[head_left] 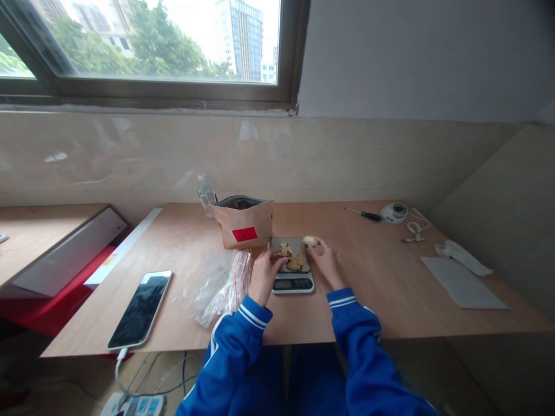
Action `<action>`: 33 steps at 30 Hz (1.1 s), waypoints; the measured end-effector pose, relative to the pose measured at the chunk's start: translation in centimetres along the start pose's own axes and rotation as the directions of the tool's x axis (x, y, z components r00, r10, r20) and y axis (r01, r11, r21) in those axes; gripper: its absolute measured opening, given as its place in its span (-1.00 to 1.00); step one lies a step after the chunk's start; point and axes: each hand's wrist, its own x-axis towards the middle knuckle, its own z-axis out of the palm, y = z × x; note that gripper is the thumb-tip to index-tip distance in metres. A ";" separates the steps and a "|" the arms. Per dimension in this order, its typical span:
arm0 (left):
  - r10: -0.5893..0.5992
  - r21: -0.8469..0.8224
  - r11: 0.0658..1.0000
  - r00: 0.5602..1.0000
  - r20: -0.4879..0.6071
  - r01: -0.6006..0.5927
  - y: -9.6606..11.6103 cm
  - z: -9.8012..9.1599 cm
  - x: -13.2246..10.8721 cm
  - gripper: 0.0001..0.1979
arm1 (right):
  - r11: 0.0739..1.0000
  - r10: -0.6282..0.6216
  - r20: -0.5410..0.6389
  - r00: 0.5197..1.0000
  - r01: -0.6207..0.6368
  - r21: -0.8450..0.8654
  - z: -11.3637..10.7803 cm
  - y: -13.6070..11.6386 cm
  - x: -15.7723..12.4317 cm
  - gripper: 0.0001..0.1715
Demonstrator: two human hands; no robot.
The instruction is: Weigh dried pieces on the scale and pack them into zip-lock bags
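Observation:
A small digital kitchen scale (293, 285) lies on the table in front of me, with several tan, dark-edged dried slices (296, 262) on its platform. They look like dried mushroom, though I cannot be sure. My left hand (263, 276) is at the platform's left side, thumb and forefinger apart beside the slices. At the platform's upper right corner, my right hand (326, 261) pinches a pale dried slice (309, 240). Behind the scale, to the left, a brown paper pouch (248, 222) with a red label stands with its top open; its contents are dark and unclear.
Clear zip bags (217, 286) lie left of my left hand. Farther left is a phone (141, 309) on a cable. A water bottle (206, 195) stands behind the pouch. Toward the right are a screwdriver (368, 215), a white camera (393, 212) and a white sheet (463, 283).

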 end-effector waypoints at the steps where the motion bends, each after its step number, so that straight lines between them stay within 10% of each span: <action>1: -0.008 0.012 1.000 1.000 0.005 0.008 0.2 0.3 0.2 -0.76 | 0.999 0.000 -0.046 0.999 0.001 0.034 -0.2 0.5 -0.5 -0.57; 8: 0.107 -0.041 0.993 0.990 -0.094 -0.111 0.8 0.1 0.2 -0.81 | 0.998 -0.029 -0.204 0.979 0.017 -0.058 -2.9 4.1 -3.2 -0.52; 13: 0.118 0.007 0.993 0.980 -0.163 -0.119 2.7 -3.8 0.8 -0.85 | 0.978 -0.093 -0.170 0.981 0.058 -0.202 -3.1 4.8 -3.4 -0.57; 19: 0.393 0.371 0.902 0.780 -0.488 -0.222 8.9 -11.2 5.7 -0.80 | 0.960 -0.176 -0.100 0.979 0.147 -0.239 -2.2 5.0 -3.8 -0.54; 25: 0.209 0.546 0.811 0.976 0.061 -0.208 9.7 -14.3 9.4 -0.73 | 0.960 -0.168 -0.084 0.982 0.144 -0.240 -2.2 4.9 -4.2 -0.53; 33: 0.135 0.468 0.851 0.961 0.242 -0.237 7.0 -13.3 9.2 -0.86 | 0.964 -0.130 -0.074 0.989 0.109 -0.243 -2.1 4.6 -4.2 -0.58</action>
